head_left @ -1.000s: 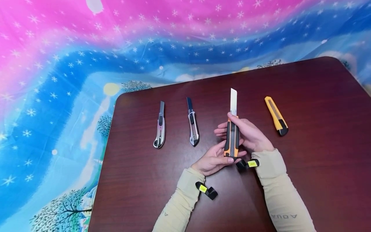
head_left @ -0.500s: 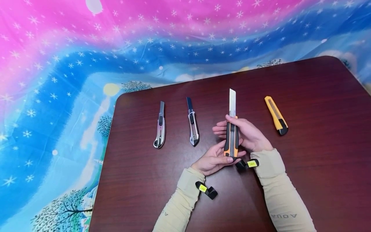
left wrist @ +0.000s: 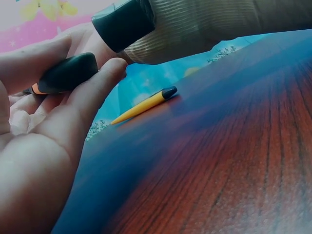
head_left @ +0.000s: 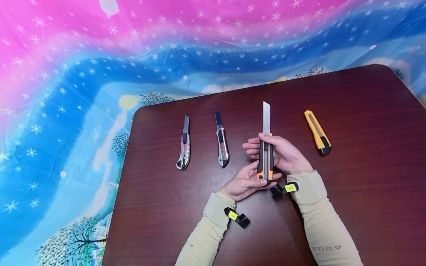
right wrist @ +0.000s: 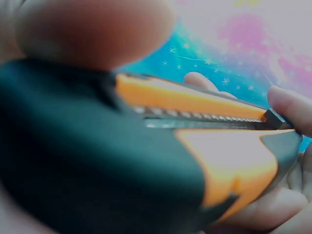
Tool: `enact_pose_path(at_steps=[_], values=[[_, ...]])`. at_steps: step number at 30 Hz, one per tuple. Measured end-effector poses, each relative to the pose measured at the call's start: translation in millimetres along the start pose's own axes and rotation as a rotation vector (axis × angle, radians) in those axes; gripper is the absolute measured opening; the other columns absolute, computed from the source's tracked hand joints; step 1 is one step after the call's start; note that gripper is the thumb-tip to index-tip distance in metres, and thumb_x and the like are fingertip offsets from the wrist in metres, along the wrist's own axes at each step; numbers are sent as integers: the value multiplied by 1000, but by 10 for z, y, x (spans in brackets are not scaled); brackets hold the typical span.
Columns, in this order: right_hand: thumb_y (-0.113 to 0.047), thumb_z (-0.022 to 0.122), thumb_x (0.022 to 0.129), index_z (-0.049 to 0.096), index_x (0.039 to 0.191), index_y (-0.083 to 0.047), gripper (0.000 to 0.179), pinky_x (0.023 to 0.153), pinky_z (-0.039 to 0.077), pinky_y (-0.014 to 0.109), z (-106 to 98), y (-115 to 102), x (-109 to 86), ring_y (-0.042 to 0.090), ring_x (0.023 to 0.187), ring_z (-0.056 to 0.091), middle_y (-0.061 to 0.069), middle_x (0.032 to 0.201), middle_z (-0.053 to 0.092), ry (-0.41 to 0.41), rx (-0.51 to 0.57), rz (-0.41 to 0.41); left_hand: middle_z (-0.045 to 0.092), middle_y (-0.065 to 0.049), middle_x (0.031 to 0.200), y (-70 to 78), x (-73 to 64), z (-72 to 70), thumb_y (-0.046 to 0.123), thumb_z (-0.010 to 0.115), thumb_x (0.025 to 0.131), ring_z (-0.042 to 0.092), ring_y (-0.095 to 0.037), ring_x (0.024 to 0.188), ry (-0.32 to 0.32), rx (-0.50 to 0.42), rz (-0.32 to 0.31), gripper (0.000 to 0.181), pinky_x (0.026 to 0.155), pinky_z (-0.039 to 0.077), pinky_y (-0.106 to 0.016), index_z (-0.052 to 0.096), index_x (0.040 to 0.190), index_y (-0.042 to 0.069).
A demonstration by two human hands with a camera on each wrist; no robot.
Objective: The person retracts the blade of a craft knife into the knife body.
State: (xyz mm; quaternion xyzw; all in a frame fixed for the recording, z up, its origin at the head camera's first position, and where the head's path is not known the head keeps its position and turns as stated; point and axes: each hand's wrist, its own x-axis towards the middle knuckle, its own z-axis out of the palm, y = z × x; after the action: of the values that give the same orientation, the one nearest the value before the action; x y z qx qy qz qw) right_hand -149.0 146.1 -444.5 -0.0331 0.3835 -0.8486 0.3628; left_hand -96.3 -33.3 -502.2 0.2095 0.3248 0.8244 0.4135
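Note:
An orange and black utility knife (head_left: 266, 162) is held up by both hands in the head view, its broad blade (head_left: 266, 118) out and pointing to the far side. My left hand (head_left: 244, 184) grips the butt end, thumb on top and fingers beneath. Along the upper handle, my right hand (head_left: 287, 153) holds it with the thumb at the blade mouth; its other fingers reach behind. The left wrist view has the black butt (left wrist: 70, 74) between thumb and fingers. Close up in the right wrist view are the orange handle (right wrist: 234, 158) and its toothed slot.
Left of the hands, a silver utility knife (head_left: 184, 147) and a silver-and-black one (head_left: 223, 147) lie on the dark red table (head_left: 159, 207), blades out. To the right lies a yellow utility knife (head_left: 317, 133). A patterned cloth (head_left: 100, 74) hangs behind.
The orange and black knife has tipped slightly to the left, and my right thumb has slid a little down and left with it. My left hand and the other knives stay put.

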Motion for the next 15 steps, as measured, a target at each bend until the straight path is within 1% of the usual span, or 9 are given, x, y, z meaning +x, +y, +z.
enact_pose_path(at_steps=[8, 15], values=[[-23, 37, 106, 64, 119, -3, 36, 97, 55, 35, -13, 15, 9, 23, 107, 68, 13, 120, 69, -29, 31, 8, 25, -9, 160, -4, -4, -4, -17, 39, 93, 41, -33, 138, 3, -5, 3, 67, 106, 49, -34, 22, 153, 8], [-21, 35, 106, 60, 125, -2, 37, 100, 53, 35, -55, 32, 11, 23, 110, 67, 13, 124, 66, -90, 52, -1, 25, -7, 161, -1, 0, -2, -18, 38, 93, 39, -35, 139, 3, 16, 6, 66, 109, 46, -40, 22, 153, 7]])
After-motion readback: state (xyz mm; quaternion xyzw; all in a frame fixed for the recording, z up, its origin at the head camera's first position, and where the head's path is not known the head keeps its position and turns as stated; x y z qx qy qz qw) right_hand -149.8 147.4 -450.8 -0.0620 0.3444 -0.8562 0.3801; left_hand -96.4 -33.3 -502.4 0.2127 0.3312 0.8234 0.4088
